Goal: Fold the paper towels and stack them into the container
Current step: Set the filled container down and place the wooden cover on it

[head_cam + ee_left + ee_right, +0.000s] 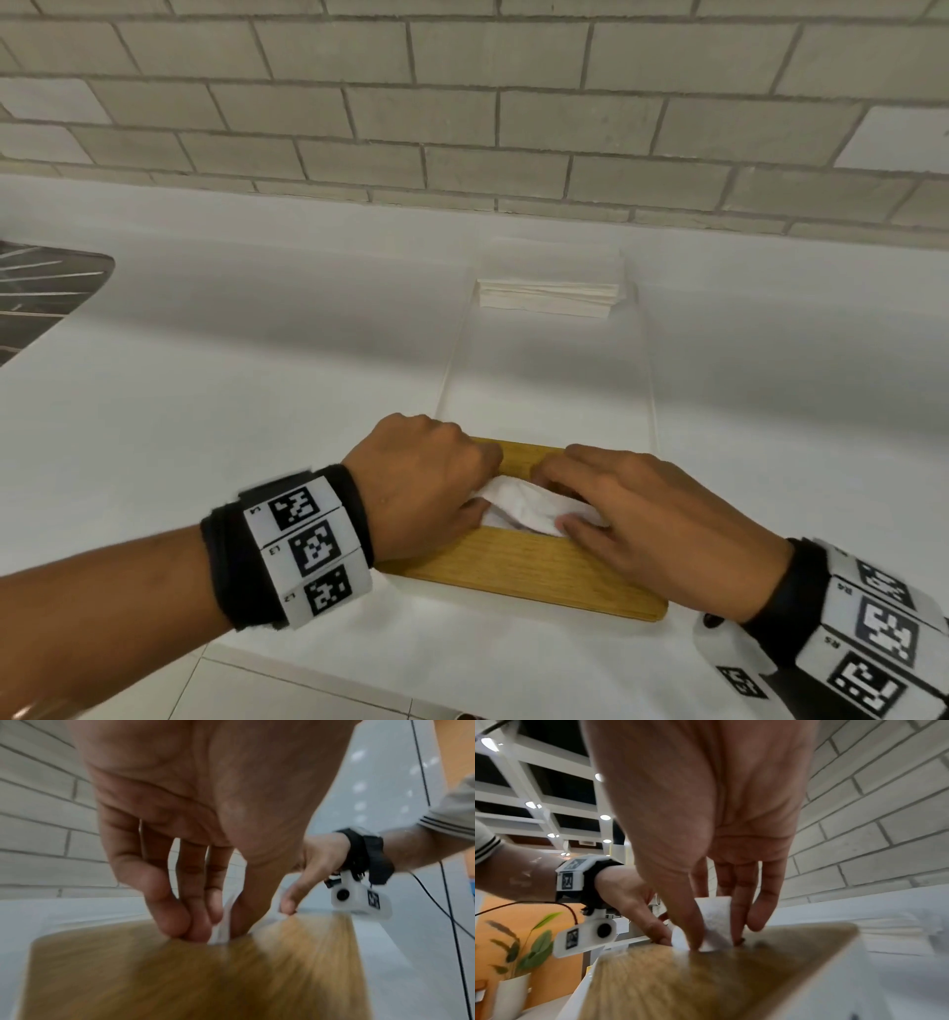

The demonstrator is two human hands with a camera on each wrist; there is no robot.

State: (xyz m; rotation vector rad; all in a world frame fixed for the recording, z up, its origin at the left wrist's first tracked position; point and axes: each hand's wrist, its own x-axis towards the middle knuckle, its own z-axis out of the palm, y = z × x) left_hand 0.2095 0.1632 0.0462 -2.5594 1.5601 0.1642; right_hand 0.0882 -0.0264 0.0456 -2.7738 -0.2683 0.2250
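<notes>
Two hands: both at lower centre of the head view, on one towel over the slot in a wooden lid.
Left hand: fingers and thumb curled, pinching the towel's left end; in the left wrist view the fingertips meet the lid beside the white fold.
Right hand: pinches the right end, thumb in front, fingers behind, as the right wrist view shows.
Towel: bunched and part-raised; long axis left to right, spanning between the hands along the slot. How much of it sits below the lid is hidden.
Key relation: each hand is at its own end, so neither is nearer; the towel lies directly under both, and the slot runs the same way as the towel.
Stack: folded towels at upper centre, well apart, near the wall.
Container: clear walls run from the lid toward the stack, faint against the bench.
In the way: nothing between the hands and the towel; the slot edges look the likeliest snag.
Other: sink at far left.
</notes>
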